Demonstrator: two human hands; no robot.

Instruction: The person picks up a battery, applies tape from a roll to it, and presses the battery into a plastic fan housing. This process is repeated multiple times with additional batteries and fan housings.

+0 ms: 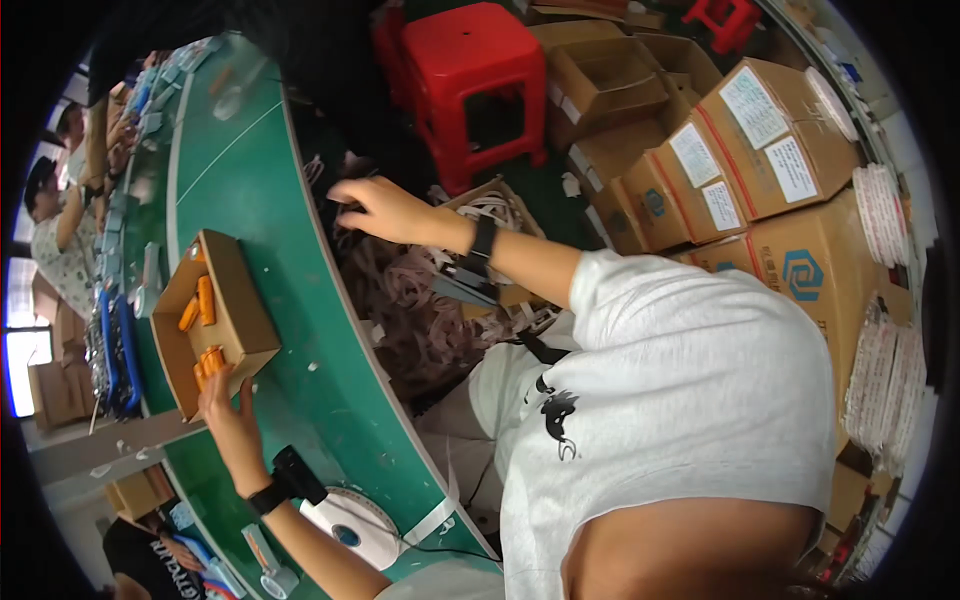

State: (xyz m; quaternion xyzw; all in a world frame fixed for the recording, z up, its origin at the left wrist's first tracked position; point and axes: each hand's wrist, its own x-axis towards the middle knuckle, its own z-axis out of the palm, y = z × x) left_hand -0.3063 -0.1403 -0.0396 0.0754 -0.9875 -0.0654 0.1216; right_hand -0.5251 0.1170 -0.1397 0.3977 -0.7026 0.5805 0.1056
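A long, open cardboard box (250, 330) rests on the green table, with a few orange cylinders (206, 300) lying loose inside. At its near end my left hand (228, 420) reaches over the rim. Its fingers close on a small bunch of orange cylinders (210, 362), partly covered by the fingertips, while the thumb stands off to the side. My right hand (385, 212) hangs in the air just off the table's edge, fingers apart and nothing visible in them. Each wrist has a black band, and a small black device is strapped by the left one.
A white round device (350, 525) with a cable lies by my left forearm. Beside the table are tangled pale strips (415, 290), a red stool (470, 60) and stacked cartons (700, 170). Coiled white rolls (880, 385) stand behind. Other people work across the green table (320, 380).
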